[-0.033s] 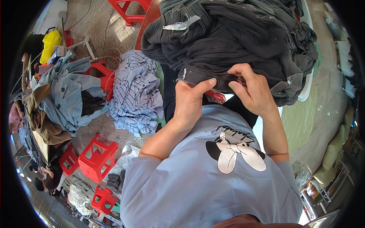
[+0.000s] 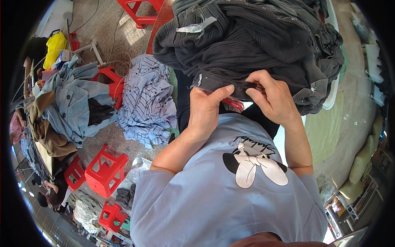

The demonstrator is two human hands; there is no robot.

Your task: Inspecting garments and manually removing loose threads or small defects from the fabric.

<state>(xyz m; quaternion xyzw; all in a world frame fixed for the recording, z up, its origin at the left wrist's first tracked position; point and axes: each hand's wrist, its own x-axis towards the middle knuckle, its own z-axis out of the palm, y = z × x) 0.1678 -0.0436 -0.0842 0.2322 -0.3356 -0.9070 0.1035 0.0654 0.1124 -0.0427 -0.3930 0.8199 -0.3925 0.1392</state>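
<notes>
My left hand [image 2: 203,109] pinches 1 dark garment's band [image 2: 217,83]; my right hand [image 2: 273,96] curls narrowly there, hold unclear; handling looks unfinished.

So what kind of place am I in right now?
Probably a garment workshop: dark garments are heaped in front of you, striped blue garments lie piled to your left, and red plastic stools stand about.
</notes>
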